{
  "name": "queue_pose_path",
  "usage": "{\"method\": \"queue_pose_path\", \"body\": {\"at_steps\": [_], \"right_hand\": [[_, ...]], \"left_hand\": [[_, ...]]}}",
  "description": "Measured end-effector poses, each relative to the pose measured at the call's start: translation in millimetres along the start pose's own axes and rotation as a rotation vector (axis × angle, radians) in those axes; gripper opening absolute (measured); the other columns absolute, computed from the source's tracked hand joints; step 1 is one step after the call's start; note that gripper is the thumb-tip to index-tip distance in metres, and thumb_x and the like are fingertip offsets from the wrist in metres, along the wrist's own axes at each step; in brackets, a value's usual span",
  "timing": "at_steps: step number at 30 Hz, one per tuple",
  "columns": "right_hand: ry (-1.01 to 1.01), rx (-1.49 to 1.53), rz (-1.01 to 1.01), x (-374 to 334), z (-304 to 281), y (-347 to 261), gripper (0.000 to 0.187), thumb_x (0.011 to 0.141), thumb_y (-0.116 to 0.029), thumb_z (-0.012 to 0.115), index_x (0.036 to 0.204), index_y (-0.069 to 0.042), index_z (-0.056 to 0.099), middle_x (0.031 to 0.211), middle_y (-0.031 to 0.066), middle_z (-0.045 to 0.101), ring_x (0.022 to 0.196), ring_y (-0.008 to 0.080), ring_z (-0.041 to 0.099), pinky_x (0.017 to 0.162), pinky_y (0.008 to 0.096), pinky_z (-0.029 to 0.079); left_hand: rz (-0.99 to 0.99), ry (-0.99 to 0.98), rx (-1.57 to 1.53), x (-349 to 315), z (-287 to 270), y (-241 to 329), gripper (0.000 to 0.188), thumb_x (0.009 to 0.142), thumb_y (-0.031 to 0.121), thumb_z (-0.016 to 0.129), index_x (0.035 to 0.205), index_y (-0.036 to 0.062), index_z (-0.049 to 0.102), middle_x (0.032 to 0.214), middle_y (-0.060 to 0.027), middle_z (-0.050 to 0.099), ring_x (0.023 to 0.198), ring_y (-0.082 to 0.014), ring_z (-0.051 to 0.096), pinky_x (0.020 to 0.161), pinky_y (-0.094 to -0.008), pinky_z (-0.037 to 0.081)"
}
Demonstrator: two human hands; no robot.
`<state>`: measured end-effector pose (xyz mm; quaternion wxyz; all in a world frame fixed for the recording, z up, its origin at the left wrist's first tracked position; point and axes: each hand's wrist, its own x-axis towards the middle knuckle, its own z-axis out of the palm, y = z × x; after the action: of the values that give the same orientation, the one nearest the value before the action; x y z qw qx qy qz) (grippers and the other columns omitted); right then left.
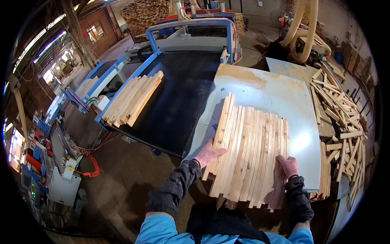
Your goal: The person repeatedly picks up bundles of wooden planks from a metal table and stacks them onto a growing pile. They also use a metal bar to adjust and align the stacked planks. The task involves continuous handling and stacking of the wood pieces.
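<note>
1. pale, straw-coloured, long wooden strips are lying side by side in a ragged row on the smooth, grey-blue table, near ends overhanging its edge.
2. the pink-gloved left hand is bracing the row's left side, thumb spreading over the wood; its fingers are mostly hiding, so i cannot tell whether it is pinching.
3. the pink-gloved right hand is resting along the right side; whether it is gripping underneath, i cannot tell.
4. uneven squeezing is risking a buckle, middle strips popping up.
5. the overhang is inviting tipping: with too little side pressure, loose strips could be dropping past the table's edge.
</note>
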<state>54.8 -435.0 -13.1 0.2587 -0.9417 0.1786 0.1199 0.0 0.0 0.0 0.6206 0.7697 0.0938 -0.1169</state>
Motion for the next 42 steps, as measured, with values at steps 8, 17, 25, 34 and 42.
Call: {"method": "queue_pose_path", "body": {"at_steps": [8,17,25,34,42], "right_hand": [[-0.114,0.316,-0.233,37.2,149.5,-224.6,0.064,0.086,-0.059,0.076,0.105,0.002,0.077,0.094,0.023,0.078,0.095,0.0394,0.075,0.086,0.0455,0.057],[-0.156,0.184,-0.237,1.7,210.0,-424.5,0.064,0.085,-0.06,0.075,0.101,0.003,0.072,0.095,0.0241,0.077,0.099,0.0407,0.074,0.089,0.0481,0.057],[-0.071,0.1,-0.184,-17.2,288.3,-541.0,0.07,0.096,-0.063,0.064,0.124,0.001,0.066,0.122,0.0262,0.072,0.117,0.0429,0.069,0.1,0.0507,0.054],[-0.148,0.071,-0.348,-25.8,280.4,-520.6,0.059,0.098,-0.049,0.059,0.13,0.0,0.065,0.124,0.0243,0.072,0.116,0.0367,0.07,0.099,0.0473,0.057],[-0.332,0.777,-0.375,-149.2,260.7,-340.8,0.057,0.102,-0.044,0.061,0.139,0.0,0.063,0.132,0.019,0.072,0.122,0.0333,0.066,0.105,0.0453,0.052]], "left_hand": [[-0.344,0.412,0.934,90.3,-241.2,78.5,0.104,0.09,0.075,0.063,0.16,0.0008,0.042,0.155,-0.0298,0.051,0.141,-0.0428,0.054,0.116,-0.0501,0.046],[-0.264,0.473,1.232,151.3,-396.1,-48.4,0.107,0.098,0.075,0.042,0.168,-0.0038,0.022,0.174,-0.0281,0.024,0.162,-0.0435,0.02,0.131,-0.0583,0.009],[-0.318,0.446,1.249,160.8,-515.2,-75.2,0.1,0.104,0.072,0.033,0.17,-0.0004,0.012,0.179,-0.0233,0.008,0.165,-0.0416,0.005,0.132,-0.0574,-0.001],[-0.168,0.486,1.17,157.9,-503.3,-54.2,0.084,0.102,0.065,0.053,0.155,0.0006,0.049,0.165,-0.0268,0.042,0.156,-0.0428,0.033,0.129,-0.0546,0.023],[0.589,0.014,0.068,149.5,-340.5,-45.7,0.065,0.106,0.035,0.06,0.158,-0.0019,0.047,0.153,-0.0245,0.057,0.14,-0.0346,0.056,0.119,-0.0464,0.046]]}}
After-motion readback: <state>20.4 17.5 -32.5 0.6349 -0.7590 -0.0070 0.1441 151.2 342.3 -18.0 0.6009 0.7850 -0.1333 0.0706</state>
